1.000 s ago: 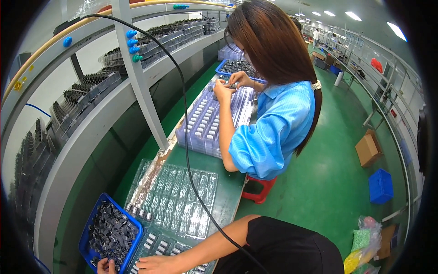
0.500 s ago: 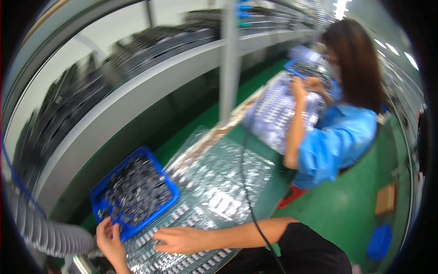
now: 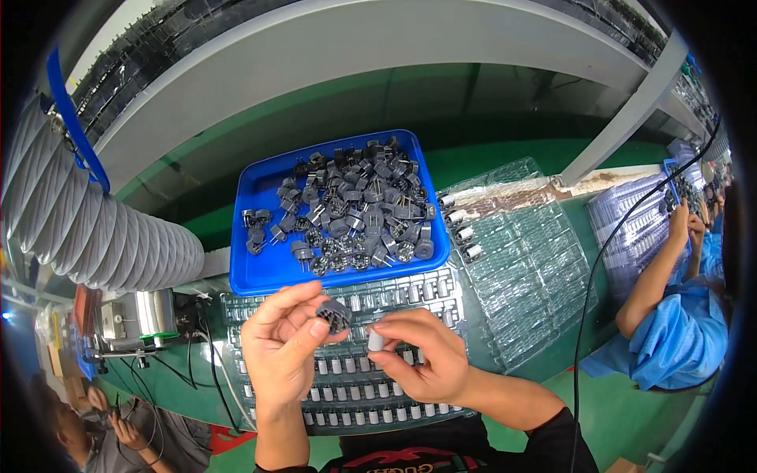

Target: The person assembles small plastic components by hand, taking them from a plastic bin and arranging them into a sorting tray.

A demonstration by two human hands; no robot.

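Between the fingers of my left hand (image 3: pixel 277 347) is a dark grey, round plastic component (image 3: pixel 334 315) with metal contacts on its open side. Just to its right, my right hand (image 3: pixel 430 355) pinches a small light grey cylinder (image 3: pixel 375 340), a gap apart from the component. Below both hands lies a clear plastic tray (image 3: pixel 448 293) with rows of similar small cylinders; my hands hide part of it. Beyond my hands, a blue tray (image 3: pixel 260 272) holds a heap of dark components (image 3: pixel 355 205), some with pins sticking out.
More clear blister trays (image 3: pixel 528 268) lie at right, with a few cylinders along one edge. A ribbed grey duct (image 3: pixel 118 236) and a metal device (image 3: pixel 154 315) stand at left. A black cable (image 3: pixel 587 315) hangs at right. Co-workers sit at right (image 3: pixel 670 339) and lower left (image 3: pixel 158 433).
The view has swung left, centring the blue tray. My left hand has moved from that tray's edge, my right from the cylinder tray; both are now close together, holding parts.
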